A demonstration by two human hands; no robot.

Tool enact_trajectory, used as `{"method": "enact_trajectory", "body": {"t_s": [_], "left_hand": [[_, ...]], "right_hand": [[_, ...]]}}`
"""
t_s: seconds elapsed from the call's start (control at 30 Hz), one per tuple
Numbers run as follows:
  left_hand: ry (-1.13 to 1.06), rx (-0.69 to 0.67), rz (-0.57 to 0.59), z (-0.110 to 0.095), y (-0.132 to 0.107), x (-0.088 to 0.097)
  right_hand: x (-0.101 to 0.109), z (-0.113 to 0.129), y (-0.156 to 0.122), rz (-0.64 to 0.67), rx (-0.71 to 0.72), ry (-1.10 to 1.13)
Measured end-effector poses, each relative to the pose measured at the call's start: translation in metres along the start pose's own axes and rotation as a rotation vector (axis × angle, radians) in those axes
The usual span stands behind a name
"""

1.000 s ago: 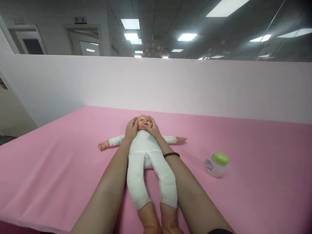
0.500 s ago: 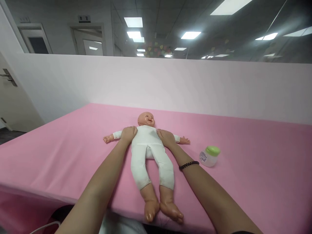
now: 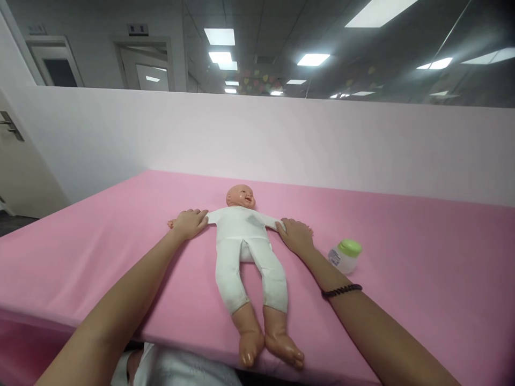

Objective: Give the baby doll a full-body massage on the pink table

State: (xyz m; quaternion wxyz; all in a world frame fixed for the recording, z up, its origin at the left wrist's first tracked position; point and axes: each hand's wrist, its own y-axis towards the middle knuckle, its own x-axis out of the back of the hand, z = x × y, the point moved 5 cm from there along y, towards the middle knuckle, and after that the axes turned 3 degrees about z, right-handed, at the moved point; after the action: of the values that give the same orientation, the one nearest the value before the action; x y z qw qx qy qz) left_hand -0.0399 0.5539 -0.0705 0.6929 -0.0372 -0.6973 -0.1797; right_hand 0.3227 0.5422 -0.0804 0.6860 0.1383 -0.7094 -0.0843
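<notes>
A: What's different now?
B: Both hands have moved outward. Half a second ago they were by the doll's (image 3: pixel 241 228) shoulders; now the left hand (image 3: pixel 190 224) lies over one arm, at nine o'clock from the chest, and the right hand (image 3: pixel 296 236) over the other, around three.
A: Gripping?
B: Fingers curved over the arms on both — whether they close underneath, I can't tell.
A: And the doll?
B: Hardly shifted: on its back on the pink worktop (image 3: pixel 120 252), head at twelve o'clock, feet at six. The jar (image 3: pixel 345 256) stands near four, just beside the right forearm, untouched.
A: Meaning?
B: I'd say the handling has passed from trunk to arms — both sides together.
</notes>
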Motion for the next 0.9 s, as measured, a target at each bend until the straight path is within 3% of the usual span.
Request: {"method": "enact_trajectory", "body": {"t_s": [0.2, 0.33, 0.47, 0.53, 0.63, 0.7, 0.8, 0.9], "left_hand": [[-0.136, 0.145, 0.006, 0.028, -0.009, 0.004], [-0.118, 0.176, -0.012, 0.029, -0.011, 0.005], [-0.136, 0.181, -0.051, 0.023, -0.013, 0.006], [-0.162, 0.166, -0.088, 0.021, -0.014, 0.008], [-0.165, -0.016, -0.136, 0.008, -0.016, 0.01], [-0.155, -0.17, -0.127, -0.007, -0.017, 0.009], [-0.259, -0.238, -0.107, -0.031, -0.018, 0.008], [-0.691, -0.225, -0.205, -0.061, -0.017, 0.026]], "right_hand": [[0.0, -0.015, -0.01, -0.009, 0.018, 0.137], [0.028, -0.011, -0.015, -0.124, 0.055, 0.007], [0.066, -0.047, -0.025, -0.236, -0.21, -0.077], [0.072, -0.076, -0.031, -0.124, -0.362, -0.081], [0.062, -0.106, -0.038, 0.3, -0.447, -0.023], [0.058, -0.108, -0.042, 0.487, -0.444, 0.027], [0.066, -0.09, -0.039, 0.437, -0.409, 0.071], [0.071, -0.052, -0.034, 0.292, -0.288, 0.121]]}}
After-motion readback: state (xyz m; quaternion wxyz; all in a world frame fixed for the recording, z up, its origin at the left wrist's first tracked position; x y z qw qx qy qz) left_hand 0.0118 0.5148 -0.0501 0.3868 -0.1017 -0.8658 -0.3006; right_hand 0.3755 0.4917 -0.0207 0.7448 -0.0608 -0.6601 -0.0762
